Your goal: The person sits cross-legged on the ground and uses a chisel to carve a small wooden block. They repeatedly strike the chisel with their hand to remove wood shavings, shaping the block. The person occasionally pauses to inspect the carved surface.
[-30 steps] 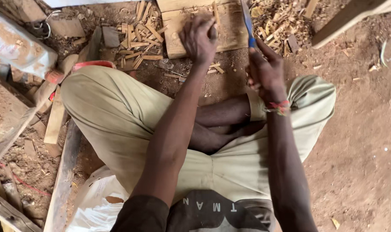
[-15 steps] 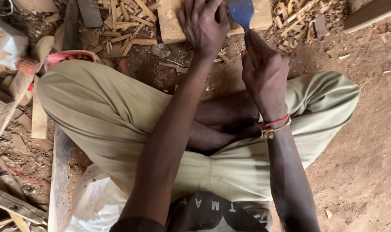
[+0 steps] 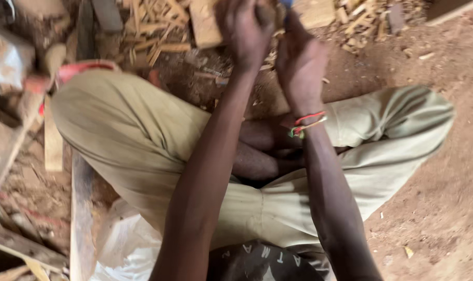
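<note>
Two hands close together at the top of the view, over the block (image 3: 205,23). Left hand (image 3: 247,31) curled down on the block's near edge, fingers folded; blurred, so cannot tell whether gripping a small piece or only pressing. Right hand (image 3: 299,62) closed in a fist round a tool handle, with just a sliver of blue blade (image 3: 286,2) showing at the frame edge above the knuckles. Bracelet (image 3: 306,122) of red and green thread on that wrist.

Changed within the last second: right hand brought in from well apart to just beside the left, almost touching it; blade swung from off to the right to right over the block, between the hands. Left hand kept in place on the block throughout. Judging by that, tool now brought to the wood, held steady from the other side.

Seated cross-legged in khaki trousers (image 3: 143,135) on the dirt floor (image 3: 429,182). Chips (image 3: 153,26) strewn left of the block, more at upper right. Plank (image 3: 83,208) along the left thigh, white bag (image 3: 122,244) near the hip, something red (image 3: 85,67) behind the knee
</note>
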